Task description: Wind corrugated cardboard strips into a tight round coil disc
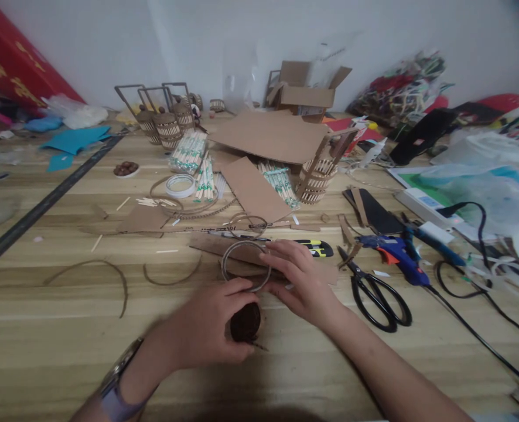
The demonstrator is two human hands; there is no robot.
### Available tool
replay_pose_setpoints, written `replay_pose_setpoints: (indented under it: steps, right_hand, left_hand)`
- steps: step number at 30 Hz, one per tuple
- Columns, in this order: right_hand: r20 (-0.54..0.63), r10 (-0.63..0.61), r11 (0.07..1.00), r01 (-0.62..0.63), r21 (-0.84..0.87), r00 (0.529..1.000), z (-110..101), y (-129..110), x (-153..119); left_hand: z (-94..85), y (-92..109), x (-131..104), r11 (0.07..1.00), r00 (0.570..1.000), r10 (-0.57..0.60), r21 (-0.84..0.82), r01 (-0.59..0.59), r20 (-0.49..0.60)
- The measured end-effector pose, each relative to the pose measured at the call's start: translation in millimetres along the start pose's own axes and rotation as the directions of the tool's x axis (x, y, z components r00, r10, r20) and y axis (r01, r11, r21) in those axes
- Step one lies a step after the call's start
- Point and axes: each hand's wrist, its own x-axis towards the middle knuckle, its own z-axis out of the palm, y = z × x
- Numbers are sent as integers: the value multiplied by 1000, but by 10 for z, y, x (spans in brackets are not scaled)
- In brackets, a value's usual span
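Observation:
My left hand (207, 328) is curled around a dark brown, round, cup-like piece (245, 322), with a thin strand sticking out beside it. Just beyond, my right hand (303, 281) grips a thin greyish ring (225, 264) at its right edge, fingers on top and thumb below. My left index fingertip lies at the near rim of that ring; whether it touches is unclear. Beneath the ring are brown cardboard strips (211, 245), and a yellow-black utility knife (318, 248) lies behind my right hand.
Black-handled scissors (380, 299) and a blue glue gun (395, 252) with its cord lie at right. Farther back are a tape roll (180, 186), cardboard sheets (263, 138), packs of wooden sticks (188, 151) and small slatted buckets (169, 130). Curved strips (121, 281) lie at left.

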Motion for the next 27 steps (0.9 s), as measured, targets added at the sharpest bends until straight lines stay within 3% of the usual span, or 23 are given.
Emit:
replay_pose_setpoints:
  steps: [6,16,27]
  right_hand:
    - [-27,43,998,-44,-35,999,-23,50,-9]
    - [-129,38,975,-65,-212,991,-63,-40,14]
    - [-106,103,952,-129,-278,989,-38,-85,20]
  left_hand:
    - [-28,18,-4,999,999,-45,25,44,31]
    - [42,14,-3,994,996,-74,73,78,-45]
    - [156,18,-1,991,989,-21,128,41,-148]
